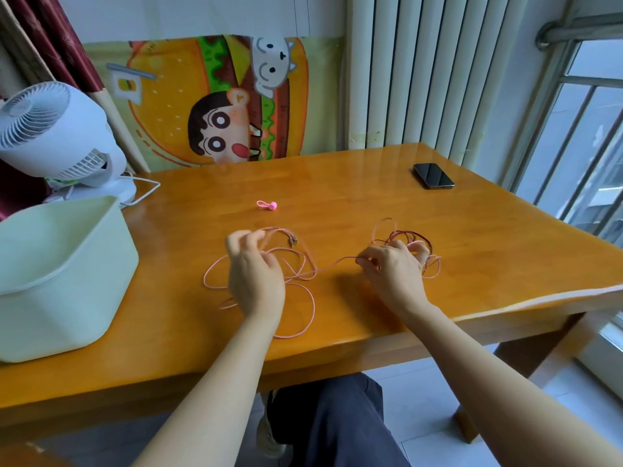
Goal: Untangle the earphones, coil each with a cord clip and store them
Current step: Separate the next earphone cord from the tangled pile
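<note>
Nearest the person, a wide loop of the pink earphones (pixel 300 267) sags to the front edge of the surface (pixel 337 197), with more loose loops lying around the left hand (pixel 256 274). That hand hovers over them with its fingers raised and blurred, so whether it holds any cord cannot be told. The right hand (pixel 392 274) pinches the pink cord between thumb and forefinger, and its other fingers reach into the dark earphones (pixel 409 236), a reddish-brown bundle just beyond it.

The step in hand looks like freeing the pink cord from the dark one. It would go best by feeding slack toward the knot, not by pulling the strand between the hands taut, and by tracing one end through the crossings while the left hand pins the free loops flat.

The pink cord is thin and limp, and its plug ends lie past the left hand. Some pink strands are mixed into the dark bundle, so the two are not yet separate.

A pink cord clip (pixel 267 205) waits unused farther back. A pale bin (pixel 50 315), likely the storage, stands at the left.
</note>
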A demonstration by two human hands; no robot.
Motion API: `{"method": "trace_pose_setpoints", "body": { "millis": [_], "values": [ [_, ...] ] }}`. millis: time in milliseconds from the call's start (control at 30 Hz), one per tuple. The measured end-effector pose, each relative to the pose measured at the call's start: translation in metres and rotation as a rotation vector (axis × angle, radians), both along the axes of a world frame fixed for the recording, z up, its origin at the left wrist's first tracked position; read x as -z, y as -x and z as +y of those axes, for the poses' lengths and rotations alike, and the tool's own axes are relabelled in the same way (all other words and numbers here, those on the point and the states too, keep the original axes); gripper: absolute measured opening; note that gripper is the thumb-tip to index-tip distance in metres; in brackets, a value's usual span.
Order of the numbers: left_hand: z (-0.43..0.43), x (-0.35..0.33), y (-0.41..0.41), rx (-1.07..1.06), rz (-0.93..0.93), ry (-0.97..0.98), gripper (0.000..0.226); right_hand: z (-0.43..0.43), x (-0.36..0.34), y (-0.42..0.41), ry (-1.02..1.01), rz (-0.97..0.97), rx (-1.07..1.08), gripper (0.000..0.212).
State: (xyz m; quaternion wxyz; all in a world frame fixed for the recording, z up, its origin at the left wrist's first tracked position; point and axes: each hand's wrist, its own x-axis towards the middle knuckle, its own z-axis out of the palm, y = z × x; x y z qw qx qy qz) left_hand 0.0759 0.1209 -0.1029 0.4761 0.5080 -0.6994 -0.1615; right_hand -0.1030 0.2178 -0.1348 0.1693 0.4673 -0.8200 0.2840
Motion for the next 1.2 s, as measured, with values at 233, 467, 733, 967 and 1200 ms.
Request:
{"method": "trace_pose_setpoints", "body": {
  "millis": [233, 467, 733, 967, 1200],
  "values": [
    [0.031, 0.000, 0.038, 0.576, -0.349, 0.155, 0.040, -0.003, 0.003, -0.014, 0.113, 0.054, -0.167, 0.018],
    [0.026, 0.019, 0.037, 0.519, -0.450, 0.025, 0.028, 0.004, 0.006, -0.010, 0.082, -0.035, -0.245, 0.009],
    [0.009, 0.009, 0.017, 0.073, 0.061, -0.040, 0.026, 0.009, 0.003, 0.011, 0.049, 0.050, 0.115, 0.008],
    [0.007, 0.008, 0.014, 0.083, 0.102, -0.109, 0.024, 0.004, 0.005, -0.004, -0.150, -0.048, -0.131, 0.035],
    [0.010, 0.008, 0.014, 0.174, 0.161, -0.094, 0.023, -0.002, -0.009, -0.021, 0.037, -0.024, -0.325, 0.053]
  ]
}}
